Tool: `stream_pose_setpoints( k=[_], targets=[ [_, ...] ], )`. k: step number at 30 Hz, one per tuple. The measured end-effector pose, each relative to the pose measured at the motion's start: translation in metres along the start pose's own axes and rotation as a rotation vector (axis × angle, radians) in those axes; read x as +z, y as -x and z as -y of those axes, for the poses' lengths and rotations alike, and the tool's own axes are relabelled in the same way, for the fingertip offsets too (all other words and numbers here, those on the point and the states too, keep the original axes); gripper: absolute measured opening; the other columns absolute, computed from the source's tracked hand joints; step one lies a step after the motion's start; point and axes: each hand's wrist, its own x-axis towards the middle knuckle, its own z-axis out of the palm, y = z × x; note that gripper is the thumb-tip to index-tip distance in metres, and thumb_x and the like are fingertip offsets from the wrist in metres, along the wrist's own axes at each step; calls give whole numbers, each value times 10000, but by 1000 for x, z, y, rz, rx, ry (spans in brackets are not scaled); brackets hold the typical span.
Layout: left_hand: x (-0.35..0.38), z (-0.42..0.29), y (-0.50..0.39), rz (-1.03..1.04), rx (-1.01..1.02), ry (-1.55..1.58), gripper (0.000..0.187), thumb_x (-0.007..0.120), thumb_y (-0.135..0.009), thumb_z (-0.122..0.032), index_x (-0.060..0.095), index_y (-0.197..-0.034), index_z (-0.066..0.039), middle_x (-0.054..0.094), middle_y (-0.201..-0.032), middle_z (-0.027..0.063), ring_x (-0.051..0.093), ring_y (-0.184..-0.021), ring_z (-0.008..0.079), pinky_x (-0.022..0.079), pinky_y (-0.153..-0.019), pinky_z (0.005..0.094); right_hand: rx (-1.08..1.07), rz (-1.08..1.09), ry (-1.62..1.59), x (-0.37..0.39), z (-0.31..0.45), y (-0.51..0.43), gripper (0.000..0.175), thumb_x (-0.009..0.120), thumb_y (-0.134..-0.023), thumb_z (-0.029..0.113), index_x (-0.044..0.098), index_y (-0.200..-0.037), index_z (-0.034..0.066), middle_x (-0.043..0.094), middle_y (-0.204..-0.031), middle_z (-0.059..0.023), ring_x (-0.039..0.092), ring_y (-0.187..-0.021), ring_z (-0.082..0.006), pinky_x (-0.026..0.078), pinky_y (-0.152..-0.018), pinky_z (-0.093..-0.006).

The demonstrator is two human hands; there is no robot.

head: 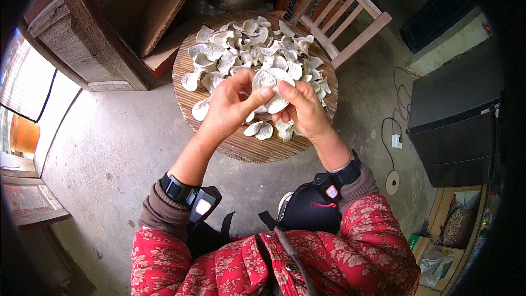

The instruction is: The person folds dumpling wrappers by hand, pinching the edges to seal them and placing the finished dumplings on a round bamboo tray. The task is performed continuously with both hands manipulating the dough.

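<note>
Both hands hold pale, dried slices over a round ridged tray or tabletop (263, 152). My left hand (232, 102) has its thumb on a white slice (263, 78), its fingers partly hidden behind it. With thumb and fingers, my right hand (302, 107) pinches a round white slice (280, 98) that overlaps the first; whether they are one piece or two I cannot tell. Beneath and beyond the hands lies a loose heap of curled whitish slices (246, 45). Two small slices (259, 130) lie near the front edge, just below the hands.
A wooden chair (345, 20) stands at the table's far right. Cardboard (168, 8) and a wooden door or cabinet (78, 37) are at the left. On the concrete floor (135, 152) at the right lie a cable and a white power socket (396, 141). Open boxes (448, 250) are at lower right.
</note>
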Motion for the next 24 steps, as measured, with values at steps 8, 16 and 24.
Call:
stream_pose_setpoints(
  k=[8,16,24],
  targets=[
    [3,-17,4,-230,432,-475,247,777,-669,-115,556,-751,-44,506,-652,69,505,-591,218,410,-536,312,75,-32,-235,7,-10,-3,395,497,-947,412,631,-893,45,620,-645,-28,553,-473,-55,392,-414,-156],
    [-2,-21,5,-147,951,-800,172,642,-614,-88,572,-771,-97,580,-790,23,546,-681,194,470,-577,290,-26,-168,-168,15,-32,-5,316,508,-949,373,584,-822,93,620,-695,-20,551,-505,-112,411,-430,-226],
    [24,-16,16,24,865,-768,153,651,-698,-118,508,-745,-95,469,-661,28,511,-600,180,453,-519,293,-9,-202,122,-43,-21,-27,311,483,-962,368,567,-829,100,641,-649,-43,509,-460,-40,384,-403,-164]
  ],
)
